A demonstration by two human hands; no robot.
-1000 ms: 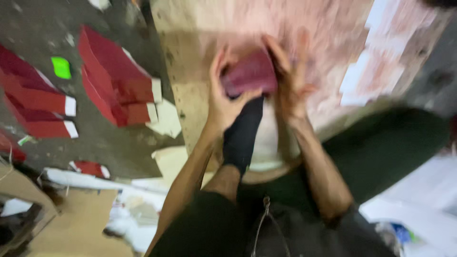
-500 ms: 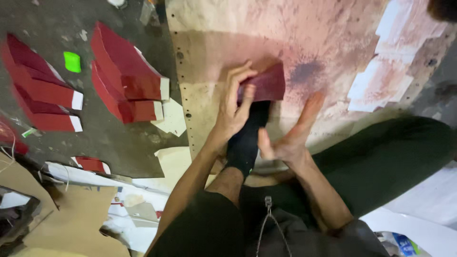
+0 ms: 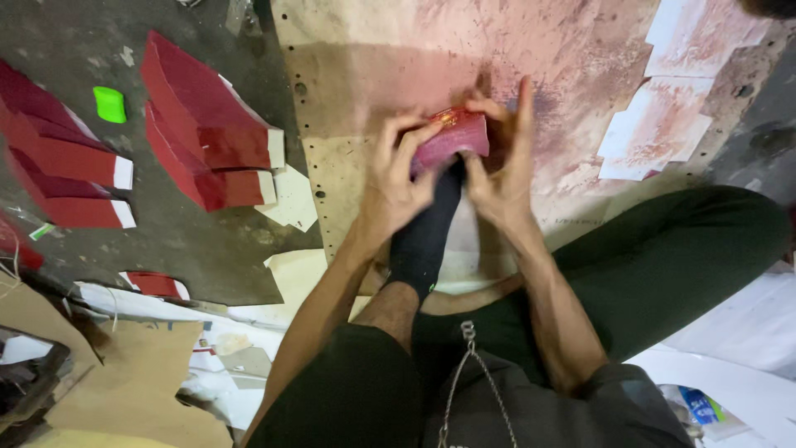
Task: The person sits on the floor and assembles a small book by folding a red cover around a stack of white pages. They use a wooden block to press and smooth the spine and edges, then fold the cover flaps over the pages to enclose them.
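A deep red, glossy piece [image 3: 450,137] with a small gold mark near its upper edge is gripped between the left hand [image 3: 396,178] and the right hand [image 3: 500,170]. A black sock [image 3: 424,236] is seen just below it. The work board [image 3: 373,75] is tan, stained with pink and reddish smears and dotted with a row of dark holes along its left edge. Pink-stained white paper sheets [image 3: 663,124] are seen on its right. Crimson folded covers [image 3: 203,137] with white end strips are stacked on the grey, speckled floor [image 3: 207,249], with more red ones [image 3: 58,170] farther left. A bright green scrap [image 3: 109,104] is seen there. Dark green trousers [image 3: 663,257] are worn.
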